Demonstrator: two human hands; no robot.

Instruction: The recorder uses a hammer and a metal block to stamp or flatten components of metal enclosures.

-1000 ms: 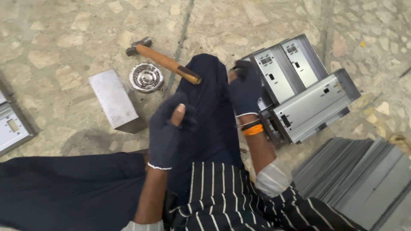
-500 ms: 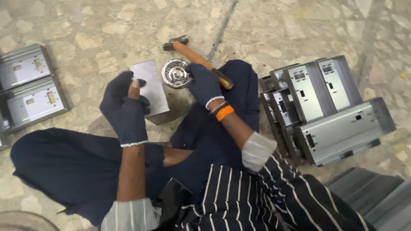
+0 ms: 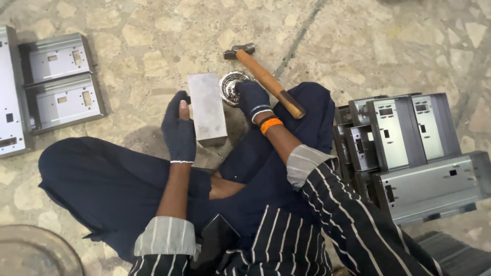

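metal block (image 3: 206, 107) – left hand (image 3: 179, 128) now grips its side, fingers curled; right hand (image 3: 252, 98) (off the housings) fingers pinching into small steel bowl (image 3: 230, 86).

Your right hand (image 3: 251, 98) covers part of the small round metal bowl (image 3: 230, 86), so you cannot tell what its fingers grip there. The left edge cuts off the grey metal panels (image 3: 10, 92), and the bottom corner crops a round dish (image 3: 36, 253).

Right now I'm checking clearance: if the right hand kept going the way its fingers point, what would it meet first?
The right hand already reaches the small round metal bowl; that comes first, with bare floor beyond it, though exact contact is unclear.
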